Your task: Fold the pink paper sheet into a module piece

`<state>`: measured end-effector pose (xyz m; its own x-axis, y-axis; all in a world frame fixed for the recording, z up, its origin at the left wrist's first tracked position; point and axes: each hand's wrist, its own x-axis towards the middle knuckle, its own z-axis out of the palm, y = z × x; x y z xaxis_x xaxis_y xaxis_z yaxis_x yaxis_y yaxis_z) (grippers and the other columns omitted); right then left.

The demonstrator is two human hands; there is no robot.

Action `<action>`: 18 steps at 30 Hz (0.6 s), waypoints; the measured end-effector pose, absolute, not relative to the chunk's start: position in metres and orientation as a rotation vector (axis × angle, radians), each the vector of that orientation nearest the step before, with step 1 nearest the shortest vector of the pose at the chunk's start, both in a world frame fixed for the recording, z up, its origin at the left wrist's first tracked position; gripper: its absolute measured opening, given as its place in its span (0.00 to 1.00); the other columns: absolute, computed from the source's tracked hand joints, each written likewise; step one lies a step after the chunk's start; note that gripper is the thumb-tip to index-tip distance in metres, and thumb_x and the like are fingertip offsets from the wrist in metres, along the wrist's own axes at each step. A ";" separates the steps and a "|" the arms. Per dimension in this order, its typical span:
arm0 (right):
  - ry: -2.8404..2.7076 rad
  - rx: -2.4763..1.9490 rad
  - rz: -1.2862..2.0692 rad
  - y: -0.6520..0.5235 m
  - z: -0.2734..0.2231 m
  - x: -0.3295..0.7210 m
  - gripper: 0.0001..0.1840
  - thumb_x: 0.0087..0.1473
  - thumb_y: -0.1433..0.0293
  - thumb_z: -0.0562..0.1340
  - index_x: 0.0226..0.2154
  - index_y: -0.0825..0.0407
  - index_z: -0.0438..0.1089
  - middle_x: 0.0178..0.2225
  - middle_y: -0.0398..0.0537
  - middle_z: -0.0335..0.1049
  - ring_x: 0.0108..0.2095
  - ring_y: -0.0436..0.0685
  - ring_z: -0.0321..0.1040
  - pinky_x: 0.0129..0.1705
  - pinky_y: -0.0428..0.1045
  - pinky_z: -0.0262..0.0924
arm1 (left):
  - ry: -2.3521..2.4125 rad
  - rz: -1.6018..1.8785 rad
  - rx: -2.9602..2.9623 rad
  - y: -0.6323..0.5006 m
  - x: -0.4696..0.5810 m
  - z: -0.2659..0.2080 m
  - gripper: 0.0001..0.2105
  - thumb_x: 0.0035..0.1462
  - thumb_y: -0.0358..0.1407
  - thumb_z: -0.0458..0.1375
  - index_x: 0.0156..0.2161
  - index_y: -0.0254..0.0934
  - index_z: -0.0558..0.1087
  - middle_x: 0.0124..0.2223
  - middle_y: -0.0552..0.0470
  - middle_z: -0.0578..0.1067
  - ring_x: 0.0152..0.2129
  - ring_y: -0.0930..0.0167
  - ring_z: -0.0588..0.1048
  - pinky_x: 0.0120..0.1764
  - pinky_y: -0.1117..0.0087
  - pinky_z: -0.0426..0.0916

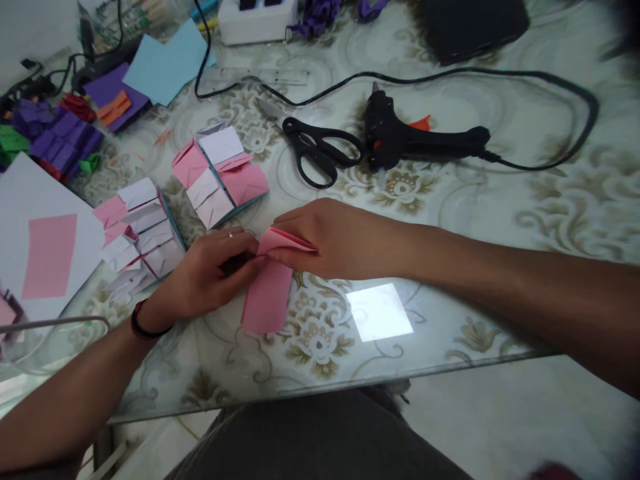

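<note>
A strip of pink paper [267,299] is held between my two hands near the table's front edge, its upper end folded over. My left hand [210,270] pinches the paper's left side at the fold with thumb and fingers. From the right, my right hand [315,237] grips the folded end, its thumb along the crease. Just beyond my hands sits a pink and white folded-paper block [220,173]. A second folded-paper block [143,233], mostly white with some pink, lies by my left wrist.
Black-handled scissors [320,150] and a black glue gun [420,133] with a looping cord lie beyond my right hand. White paper with a pink piece [50,257] is at left. Purple folded paper [65,140], blue paper [167,60] and a clear ruler [260,77] lie farther back.
</note>
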<state>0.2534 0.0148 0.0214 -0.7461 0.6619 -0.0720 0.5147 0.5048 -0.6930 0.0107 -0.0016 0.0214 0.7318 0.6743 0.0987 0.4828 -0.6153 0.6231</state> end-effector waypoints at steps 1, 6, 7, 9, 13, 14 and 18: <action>-2.543 -1.008 1.065 0.015 0.021 0.253 0.16 0.68 0.63 0.60 0.30 0.54 0.67 0.29 0.43 0.69 0.30 0.48 0.58 0.36 0.48 0.45 | 0.867 0.442 2.354 -0.002 0.011 0.021 0.10 0.72 0.36 0.58 0.36 0.38 0.71 0.29 0.56 0.69 0.24 0.75 0.67 0.29 0.71 0.61; -2.540 -1.001 1.061 0.014 0.020 0.254 0.15 0.68 0.64 0.59 0.31 0.54 0.68 0.30 0.43 0.70 0.31 0.49 0.59 0.37 0.48 0.45 | 0.876 0.419 2.357 -0.001 0.011 0.022 0.10 0.73 0.38 0.57 0.37 0.38 0.72 0.29 0.55 0.70 0.25 0.74 0.67 0.29 0.70 0.62; -2.538 -1.001 1.062 0.014 0.020 0.254 0.15 0.69 0.64 0.59 0.31 0.54 0.68 0.30 0.43 0.70 0.31 0.49 0.60 0.37 0.48 0.45 | 0.883 0.409 2.355 -0.001 0.011 0.022 0.10 0.73 0.38 0.56 0.37 0.38 0.72 0.29 0.55 0.70 0.25 0.74 0.67 0.29 0.70 0.62; -2.531 -1.003 1.071 0.014 0.020 0.254 0.14 0.69 0.64 0.60 0.32 0.54 0.69 0.31 0.43 0.71 0.30 0.48 0.60 0.37 0.48 0.46 | 0.887 0.403 2.347 -0.002 0.011 0.022 0.10 0.73 0.38 0.57 0.37 0.38 0.73 0.30 0.55 0.71 0.25 0.74 0.67 0.29 0.70 0.62; -2.538 -1.013 1.075 0.014 0.020 0.254 0.14 0.69 0.64 0.60 0.33 0.54 0.70 0.32 0.44 0.72 0.31 0.49 0.61 0.37 0.49 0.47 | 0.910 0.386 2.327 -0.003 0.011 0.022 0.10 0.72 0.38 0.57 0.37 0.38 0.73 0.31 0.53 0.73 0.25 0.74 0.69 0.29 0.68 0.62; -2.544 -1.018 1.066 0.014 0.020 0.254 0.14 0.68 0.64 0.60 0.33 0.54 0.70 0.32 0.44 0.72 0.31 0.49 0.61 0.38 0.49 0.47 | 0.919 0.382 2.319 -0.003 0.011 0.022 0.09 0.72 0.38 0.57 0.38 0.38 0.73 0.31 0.53 0.73 0.26 0.73 0.69 0.29 0.68 0.62; -2.553 -1.028 1.055 0.014 0.019 0.253 0.13 0.68 0.64 0.61 0.33 0.54 0.70 0.33 0.45 0.74 0.32 0.50 0.62 0.38 0.49 0.47 | 0.924 0.372 2.315 -0.003 0.011 0.023 0.09 0.72 0.38 0.57 0.39 0.39 0.74 0.31 0.53 0.74 0.26 0.73 0.69 0.30 0.67 0.63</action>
